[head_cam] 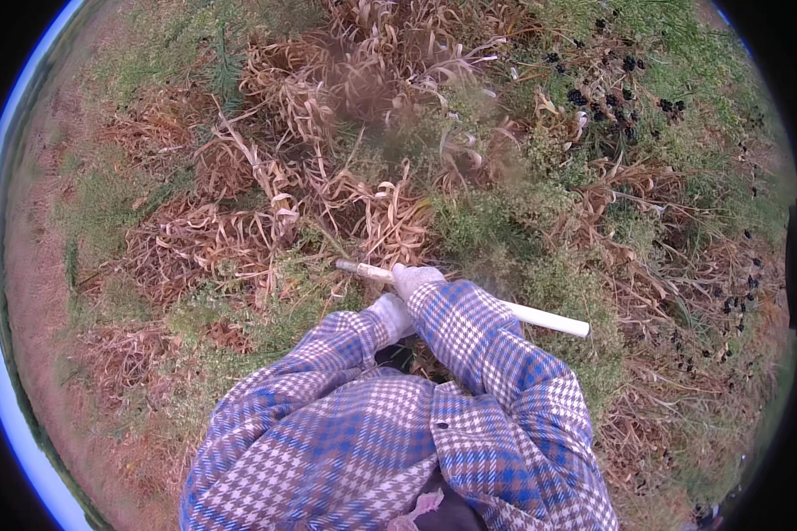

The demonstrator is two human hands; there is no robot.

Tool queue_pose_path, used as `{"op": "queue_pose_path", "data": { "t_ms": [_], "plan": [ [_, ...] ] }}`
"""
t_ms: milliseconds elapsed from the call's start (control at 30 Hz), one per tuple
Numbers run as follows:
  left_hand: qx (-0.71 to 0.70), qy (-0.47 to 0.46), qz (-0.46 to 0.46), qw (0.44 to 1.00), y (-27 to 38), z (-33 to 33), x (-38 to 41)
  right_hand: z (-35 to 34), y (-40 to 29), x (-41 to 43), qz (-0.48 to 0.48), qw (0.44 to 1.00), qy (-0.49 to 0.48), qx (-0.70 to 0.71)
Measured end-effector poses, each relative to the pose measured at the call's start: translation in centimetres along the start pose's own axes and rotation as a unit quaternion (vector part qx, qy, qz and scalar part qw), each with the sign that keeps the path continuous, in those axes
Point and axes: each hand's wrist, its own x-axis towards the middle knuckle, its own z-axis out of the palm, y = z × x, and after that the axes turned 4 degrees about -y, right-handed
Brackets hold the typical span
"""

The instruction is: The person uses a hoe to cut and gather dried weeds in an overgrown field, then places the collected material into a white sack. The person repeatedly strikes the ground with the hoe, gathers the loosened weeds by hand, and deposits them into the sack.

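My right hand [417, 279], in a pale work glove, is closed around a tool with a long white handle [551, 319]. The handle passes beneath my right forearm and comes out on the right. At its left end is a worn, whitish section and a grey, metal-looking tip [347, 265] that touches dry stalks. My left hand [392, 314], also gloved, sits just below and left of the right one, close against it. Its fingers are hidden, so its grip does not show. Withered, curled leaves [398, 219] on dry stalks stand directly beyond both hands.
Clusters of black, berry-like seeds [611, 103] hang on dry stems at the upper right, with more along the right side. Feathery green weeds [491, 212] grow among the dead plants. Bare reddish soil [36, 292] runs along the left edge.
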Motion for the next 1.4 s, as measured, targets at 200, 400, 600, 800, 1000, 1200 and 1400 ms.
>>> {"op": "queue_pose_path", "data": {
  "t_ms": [200, 400, 600, 800, 1000, 1200, 1400],
  "plan": [
    [0.023, 0.091, 0.185, 0.978, 0.7, -2.2, -6.0, 6.2, 2.8, -4.0, 0.077, 0.994, -0.006, 0.076],
    [0.011, 0.044, 0.197, 0.979, 1.0, -1.4, -10.0, 8.9, -1.4, -7.8, 0.113, 0.981, -0.034, 0.156],
    [0.041, 0.023, 0.187, 0.981, -0.1, -1.1, -10.3, 9.3, -3.5, -5.7, 0.088, 0.975, 0.030, 0.202],
    [0.058, 0.054, 0.105, 0.991, -3.1, -0.3, -9.2, 6.8, -6.5, 4.3, 0.066, 0.979, 0.024, 0.190],
    [0.037, -0.029, 0.051, 0.998, -5.6, 2.9, -10.3, 8.3, -2.4, -2.9, 0.116, 0.972, -0.019, 0.203],
    [0.026, -0.034, -0.098, 0.994, -7.5, 7.1, -14.3, 12.6, 5.5, -25.8, 0.374, 0.879, 0.117, 0.273],
    [-0.056, -0.155, -0.162, 0.973, -5.8, 6.5, -9.5, 26.9, 8.2, -27.6, 0.531, 0.788, 0.113, 0.291]
  ]
}}
